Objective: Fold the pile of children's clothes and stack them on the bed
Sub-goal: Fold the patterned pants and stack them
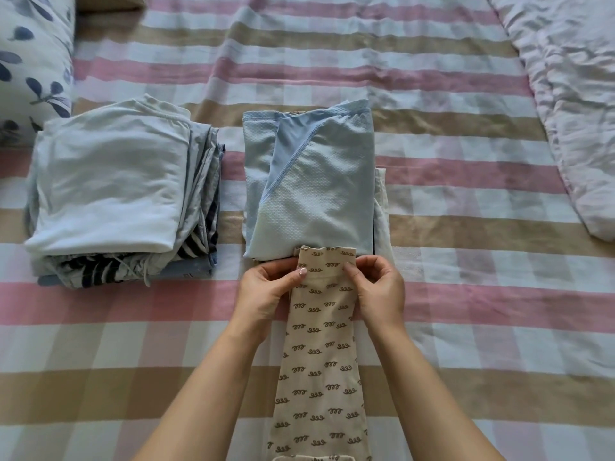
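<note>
A long cream garment (319, 354) with small brown squiggles lies lengthwise on the striped bed, folded narrow. My left hand (266, 294) pinches its far end at the left edge, and my right hand (376, 291) pinches the same end at the right edge. That end touches the near edge of a folded light-blue textured garment (312, 191), which tops a small stack. To the left stands a taller stack of folded clothes (113, 201), pale blue on top with dark striped pieces underneath.
The bed sheet (466, 311) has pink, tan and white checks. A leaf-print pillow (33, 61) lies at the far left corner. A crumpled pale quilt (572, 104) covers the right side.
</note>
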{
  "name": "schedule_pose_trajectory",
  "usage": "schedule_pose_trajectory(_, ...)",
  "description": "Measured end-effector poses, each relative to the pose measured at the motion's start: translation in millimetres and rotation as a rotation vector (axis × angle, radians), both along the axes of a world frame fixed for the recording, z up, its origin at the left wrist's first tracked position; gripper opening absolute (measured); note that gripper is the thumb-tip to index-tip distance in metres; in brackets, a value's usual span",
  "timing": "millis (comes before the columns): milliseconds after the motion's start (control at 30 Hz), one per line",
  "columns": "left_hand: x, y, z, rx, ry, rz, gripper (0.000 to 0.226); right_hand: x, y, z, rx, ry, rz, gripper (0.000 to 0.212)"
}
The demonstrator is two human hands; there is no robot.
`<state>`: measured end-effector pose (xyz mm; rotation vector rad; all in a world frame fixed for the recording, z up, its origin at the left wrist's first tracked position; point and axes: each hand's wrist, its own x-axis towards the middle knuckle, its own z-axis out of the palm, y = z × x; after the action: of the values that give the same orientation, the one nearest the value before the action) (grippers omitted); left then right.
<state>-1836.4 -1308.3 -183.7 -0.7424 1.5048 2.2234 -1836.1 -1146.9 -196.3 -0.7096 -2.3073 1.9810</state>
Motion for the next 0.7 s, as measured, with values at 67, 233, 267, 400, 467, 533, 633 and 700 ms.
schedule_pose_trajectory(67,-1,6,-2,-0.046,-0.002,0.048,0.012,-2,-1,0,-0.004,-0.023,0.025,0.022)
schedule_pose_trajectory(233,-1,12,-2,-0.071,0.003,0.166,0.014,-6,4,2,-0.148,-0.105,0.001,0.022)
schedule_pose_trajectory(267,-1,12,0,-0.074,0.023,0.17,0.014,-7,6,5,-0.184,-0.114,0.016,0.023)
schedule_pose_trajectory(400,-3,6,14,-0.319,0.178,0.062,0.026,-13,11,26,-0.195,-0.133,0.21,0.024)
schedule_pose_trajectory(467,-5,4,28,-0.488,0.276,-0.088,0.031,-15,12,40,-0.118,-0.15,0.305,0.019)
schedule_pose_trajectory(533,-4,2,43,-0.565,0.356,-0.195,0.031,-14,14,55,-0.008,-0.13,0.368,0.007)
schedule_pose_trajectory(633,15,-5,74,-0.622,0.448,-0.266,0.026,6,18,84,0.129,-0.017,0.462,0.01)
schedule_pose_trajectory(700,39,-12,95,-0.69,0.529,-0.326,0.021,33,21,107,0.199,0.057,0.53,0.021)
